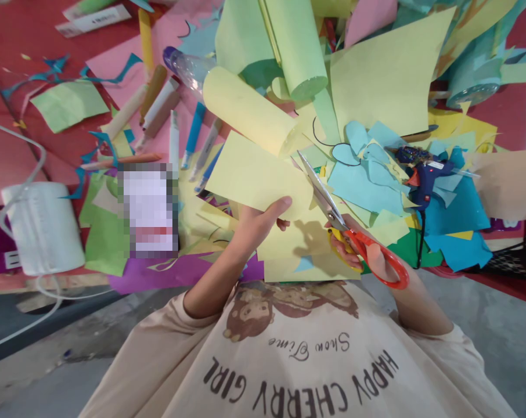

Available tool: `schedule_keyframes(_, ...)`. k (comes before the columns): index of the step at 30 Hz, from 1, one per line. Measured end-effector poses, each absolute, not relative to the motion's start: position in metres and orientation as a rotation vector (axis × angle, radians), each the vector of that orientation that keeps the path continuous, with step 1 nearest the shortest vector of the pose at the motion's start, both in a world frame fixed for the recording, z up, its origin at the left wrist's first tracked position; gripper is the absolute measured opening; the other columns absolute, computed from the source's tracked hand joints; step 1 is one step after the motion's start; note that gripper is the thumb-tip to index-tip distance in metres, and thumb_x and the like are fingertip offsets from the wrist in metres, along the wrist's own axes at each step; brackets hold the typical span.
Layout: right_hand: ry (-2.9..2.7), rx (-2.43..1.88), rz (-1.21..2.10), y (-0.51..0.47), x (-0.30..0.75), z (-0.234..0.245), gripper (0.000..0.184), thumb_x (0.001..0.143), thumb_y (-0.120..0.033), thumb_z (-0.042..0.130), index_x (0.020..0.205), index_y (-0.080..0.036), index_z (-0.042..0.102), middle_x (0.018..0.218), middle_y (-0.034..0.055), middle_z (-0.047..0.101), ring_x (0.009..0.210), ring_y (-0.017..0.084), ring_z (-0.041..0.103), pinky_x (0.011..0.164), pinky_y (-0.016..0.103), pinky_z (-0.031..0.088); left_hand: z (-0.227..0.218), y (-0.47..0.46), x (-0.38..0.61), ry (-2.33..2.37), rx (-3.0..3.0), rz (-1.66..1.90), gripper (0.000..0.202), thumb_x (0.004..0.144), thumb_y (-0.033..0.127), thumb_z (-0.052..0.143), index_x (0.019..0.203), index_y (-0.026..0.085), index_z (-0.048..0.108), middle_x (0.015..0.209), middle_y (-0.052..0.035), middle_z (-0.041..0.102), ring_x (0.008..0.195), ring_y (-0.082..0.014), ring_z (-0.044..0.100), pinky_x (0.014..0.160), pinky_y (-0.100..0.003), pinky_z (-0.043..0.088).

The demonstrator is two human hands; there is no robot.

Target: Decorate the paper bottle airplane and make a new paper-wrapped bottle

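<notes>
My left hand [256,223] pinches the lower edge of a pale yellow sheet of paper [254,174], thumb on top, and holds it up above the table. My right hand [361,247] grips scissors [332,212] with orange and yellow handles; their blades point up and left, and their tips touch the right edge of the yellow sheet. Below both hands lie more yellow paper pieces [298,249].
A heap of coloured paper scraps and rolled sheets [298,52] covers the red table. A blue glue gun [422,174] lies to the right, several markers [193,136] to the left, a white spool [43,229] with cord at far left, and a purple sheet [167,273] near the front edge.
</notes>
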State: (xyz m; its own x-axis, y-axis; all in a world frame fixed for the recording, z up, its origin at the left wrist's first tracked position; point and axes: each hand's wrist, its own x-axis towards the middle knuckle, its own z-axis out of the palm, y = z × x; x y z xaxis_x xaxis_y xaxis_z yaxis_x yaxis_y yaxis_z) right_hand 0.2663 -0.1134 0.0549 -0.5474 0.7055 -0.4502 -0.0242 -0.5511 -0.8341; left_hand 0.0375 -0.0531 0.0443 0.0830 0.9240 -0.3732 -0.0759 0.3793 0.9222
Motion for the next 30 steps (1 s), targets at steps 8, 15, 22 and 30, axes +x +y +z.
schedule_keyframes(8,-1.134,-1.147,2.142,-0.113,0.271,0.050,0.090,0.067,-0.096,0.048,0.126,-0.028,0.047,0.084,-0.0028,0.041,0.051,0.006,0.026,0.038,0.023,0.026,0.042,-0.052,0.035,1.255,0.893,0.949,0.021,0.071,0.035,0.068,0.071,0.016,0.058,0.049,0.0050,0.057,0.033,-0.0069,0.047,0.034,-0.020,0.043)
schedule_keyframes(15,-1.160,-1.119,2.117,-0.114,0.271,0.051,0.084,0.072,-0.093,0.046,0.124,-0.028,0.049,0.079,-0.0037,0.039,0.049,0.006,0.026,0.037,0.022,0.024,0.040,-0.051,0.033,1.245,0.895,0.975,0.020,0.071,0.033,0.069,0.075,0.016,0.060,0.054,0.0041,0.060,0.034,-0.0069,0.048,0.035,-0.021,0.044)
schedule_keyframes(22,-1.178,-1.200,2.092,-0.113,0.267,0.062,0.083,0.072,-0.093,0.047,0.123,-0.027,0.048,0.079,-0.0041,0.037,0.050,0.006,0.024,0.038,0.023,0.021,0.043,-0.049,0.033,1.258,0.870,0.977,0.019,0.070,0.031,0.069,0.071,0.015,0.060,0.051,0.0039,0.059,0.033,-0.0079,0.050,0.034,-0.020,0.044)
schedule_keyframes(30,-1.126,-1.194,2.149,-0.113,0.269,0.060,0.082,0.071,-0.092,0.051,0.123,-0.028,0.049,0.079,-0.0045,0.038,0.049,0.005,0.022,0.036,0.022,0.021,0.041,-0.047,0.034,1.256,0.863,0.982,0.020,0.068,0.033,0.069,0.071,0.015,0.061,0.052,0.0030,0.060,0.033,-0.0076,0.049,0.032,-0.020,0.043)
